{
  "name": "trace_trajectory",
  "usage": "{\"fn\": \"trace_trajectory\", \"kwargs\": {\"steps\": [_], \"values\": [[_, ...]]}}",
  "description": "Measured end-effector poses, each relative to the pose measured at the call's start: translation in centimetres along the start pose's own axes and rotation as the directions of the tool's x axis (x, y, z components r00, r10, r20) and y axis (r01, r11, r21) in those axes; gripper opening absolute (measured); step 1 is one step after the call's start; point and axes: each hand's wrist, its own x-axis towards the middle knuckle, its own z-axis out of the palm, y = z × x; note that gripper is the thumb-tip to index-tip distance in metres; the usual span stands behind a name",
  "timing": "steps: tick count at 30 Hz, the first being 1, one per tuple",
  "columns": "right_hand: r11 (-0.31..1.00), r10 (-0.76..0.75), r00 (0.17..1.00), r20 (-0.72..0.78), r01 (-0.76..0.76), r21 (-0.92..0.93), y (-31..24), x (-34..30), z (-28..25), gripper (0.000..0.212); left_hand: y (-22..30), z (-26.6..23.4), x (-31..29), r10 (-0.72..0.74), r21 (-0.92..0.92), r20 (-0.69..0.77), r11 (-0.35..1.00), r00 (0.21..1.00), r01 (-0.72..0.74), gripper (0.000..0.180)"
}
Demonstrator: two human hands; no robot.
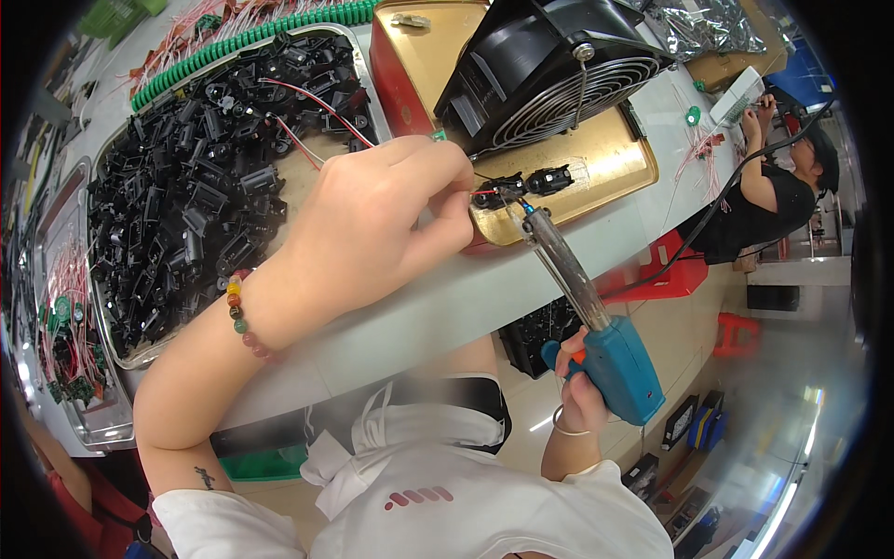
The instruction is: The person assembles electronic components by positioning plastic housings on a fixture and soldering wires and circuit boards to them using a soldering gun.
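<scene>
My left hand (386, 210) reaches over the table with thumb and forefinger pinched on a thin red wire (483, 193). The wire's end lies on a small black plastic part (498, 195), which rests on a gold tin lid (610, 177). Beside it on the lid sits a second black part (549, 180). My right hand (582, 396) grips a teal soldering gun (627, 368) by its handle. The gun's tip (518, 202) points up and left and is at the black part near the wire; whether it touches I cannot tell.
A black fan (549, 84) with a metal guard stands on the lid's far side. At left, a metal tray (140, 352) holds many black plastic parts and a few wires. A green coiled hose (251, 42) runs behind it. A co-worker (778, 191) sits at far right near a dark cable (736, 177).
</scene>
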Motion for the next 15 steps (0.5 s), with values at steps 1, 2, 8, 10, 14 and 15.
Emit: {"fn": "trace_trajectory", "kwargs": {"steps": [1, 2, 8, 10, 14, 15], "values": [[1.0, 0.002, 1.0, 0.014, -0.002, -0.008, 0.1, 0.0, -0.1, 0.015, 0.0, 0.0, 0.0, 0.004, 0.006, 0.001, 1.0, 1.0, -0.004, 0.008], [1.0, 0.002, 1.0, 0.013, -0.002, -0.008, 0.0, 0.0, -0.1, 0.015, 0.0, 0.0, 0.0, 0.004, 0.005, 0.001, 1.0, 1.0, -0.004, 0.008], [0.994, -0.088, 0.994, 0.072, 0.092, -0.057, -0.1, 0.0, -0.3, 0.014, 0.0, -0.1, 0.0, 0.021, 0.028, -0.008, 0.999, 1.0, -0.021, 0.009], [0.745, 0.297, 0.937, 0.181, -0.347, 0.57, -1.1, -0.2, -0.3, 0.023, -0.1, -0.1, 0.0, 0.024, 0.031, -0.022, 0.999, 0.999, -0.024, 0.009], [0.693, 0.357, 0.914, 0.193, -0.398, 0.601, -0.1, -0.2, -1.3, 0.026, -0.1, 0.0, 0.1, 0.023, 0.017, -0.014, 1.0, 1.0, -0.023, 0.009], [0.905, 0.207, 0.966, 0.156, -0.25, 0.344, -0.1, 0.0, -1.1, 0.023, -0.2, 0.0, 0.1, 0.023, 0.016, -0.01, 1.0, 1.0, -0.023, 0.009]]}}
